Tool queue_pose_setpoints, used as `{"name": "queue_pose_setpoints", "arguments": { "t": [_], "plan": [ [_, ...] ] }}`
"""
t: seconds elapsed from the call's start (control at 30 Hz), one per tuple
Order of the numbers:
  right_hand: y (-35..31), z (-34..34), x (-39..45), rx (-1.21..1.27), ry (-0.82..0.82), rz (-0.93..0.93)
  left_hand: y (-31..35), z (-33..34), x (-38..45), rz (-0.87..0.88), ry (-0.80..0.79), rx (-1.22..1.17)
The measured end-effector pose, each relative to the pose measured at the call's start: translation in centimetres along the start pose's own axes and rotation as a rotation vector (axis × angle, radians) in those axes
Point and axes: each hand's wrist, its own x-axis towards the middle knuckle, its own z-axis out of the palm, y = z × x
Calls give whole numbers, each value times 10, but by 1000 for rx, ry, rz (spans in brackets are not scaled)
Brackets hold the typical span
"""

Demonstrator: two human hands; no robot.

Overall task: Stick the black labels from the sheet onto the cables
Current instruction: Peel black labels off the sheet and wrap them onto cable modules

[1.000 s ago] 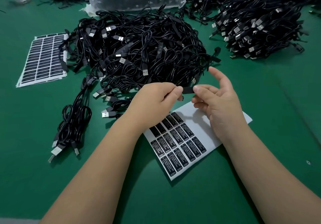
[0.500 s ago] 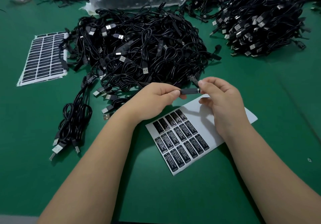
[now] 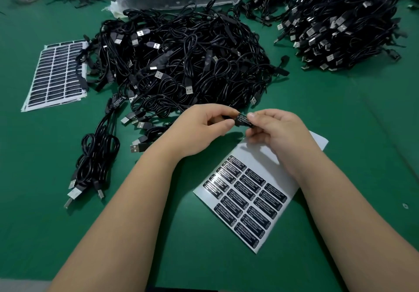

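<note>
Left hand [image 3: 204, 128], right hand [image 3: 274, 130] pinch label [image 3: 243, 120] onto cable controller; sheet [image 3: 267, 155] at 6 o'clock half-used; cable pile [image 3: 181, 60] at 12 awaits.

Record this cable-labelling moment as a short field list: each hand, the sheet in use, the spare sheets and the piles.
left hand: pinches the controller's left end
right hand: presses the black label onto the controller
label sheet: under the right wrist, upper part peeled bare
spare sheets: stacked far left
cable pile: beyond the hands
bundled cables: left of the left forearm
</note>
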Motion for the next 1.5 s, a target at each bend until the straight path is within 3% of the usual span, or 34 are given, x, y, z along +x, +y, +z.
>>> {"name": "queue_pose_setpoints", "arguments": {
  "t": [0.23, 0.8, 1.0, 1.5],
  "plan": [
    [0, 0, 0, 23, 13, 32, 1, 2, 0, 25, 80, -96],
    [-4, -4, -3, 90, -31, 69, -3, 4, 2, 19, 55, -32],
    [-8, -5, -4, 223, -53, 97, 0, 2, -2, 76, 23, -33],
    [-6, -6, -2, 32, -54, 146, -3, 1, 1, 43, 37, -111]
  ]
}}
